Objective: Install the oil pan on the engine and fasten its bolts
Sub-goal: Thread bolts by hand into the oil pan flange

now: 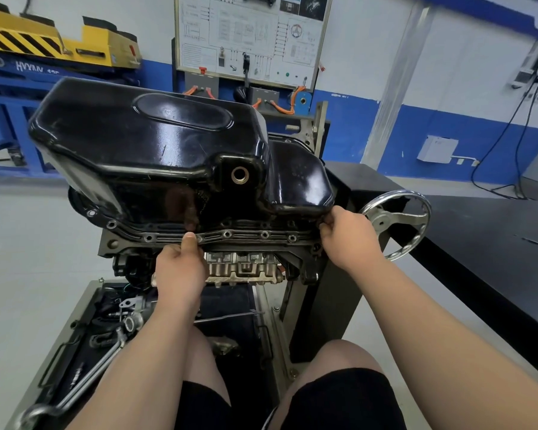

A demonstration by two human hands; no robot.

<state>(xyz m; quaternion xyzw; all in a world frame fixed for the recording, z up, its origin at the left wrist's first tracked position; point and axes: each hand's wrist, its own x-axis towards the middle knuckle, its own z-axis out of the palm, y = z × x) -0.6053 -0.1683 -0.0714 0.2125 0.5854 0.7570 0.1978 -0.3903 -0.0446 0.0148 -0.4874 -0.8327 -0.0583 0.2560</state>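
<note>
2 knees in black shorts sit nearest, over a tray (80, 321) at the foot of the stand (323, 305). A long wrench (84, 377) and small parts lie in the tray.

Above it, the left hand (180, 268) grips the near edge of the flange (246, 234), thumb on top and fingers curled under. The right hand (345, 234) pinches the flange's near right corner, its fingers clamped on the metal.

The flange belongs to the pan (149, 144), black and glossy, which lies bottom up on the engine (243, 270). A row of holes (227, 234) runs along the near edge between the hands. At the left end the flange juts past the engine; whether it lies flush I cannot tell. A brass-coloured drain hole (239, 175) faces near, in a step on the pan's side.

Just beside the right hand stands a handwheel (385, 219), and past it the edge of a dark bench (485, 243) runs along the right. To the left of the stand, grey floor (28, 243) stretches away.

Far off, a wiring board (249, 35) hangs on a blue and white wall.
</note>
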